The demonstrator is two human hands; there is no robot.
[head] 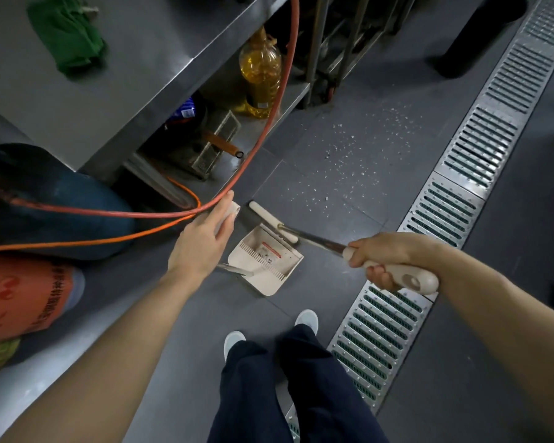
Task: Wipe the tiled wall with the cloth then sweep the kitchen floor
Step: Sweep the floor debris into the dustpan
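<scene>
Down on the floor [397,161], the right hand [387,257] grips the broom handle [406,278]; the left hand [202,241] holds the dustpan [266,260] handle. Crumbs [359,148] lie at twelve o'clock, orange hose [263,135] at ten.

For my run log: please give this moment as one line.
stage: sweeping | right hand: grips broom | left hand: holds dustpan handle | crumbs: on floor | cloth: on counter

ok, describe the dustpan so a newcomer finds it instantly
Start at the long steel drain grate crossing the dark floor; look left, ahead of the person's shoes. The cream plastic dustpan lies between both hands, under the broom's metal shaft. Comb-like teeth line two of its edges.
</scene>
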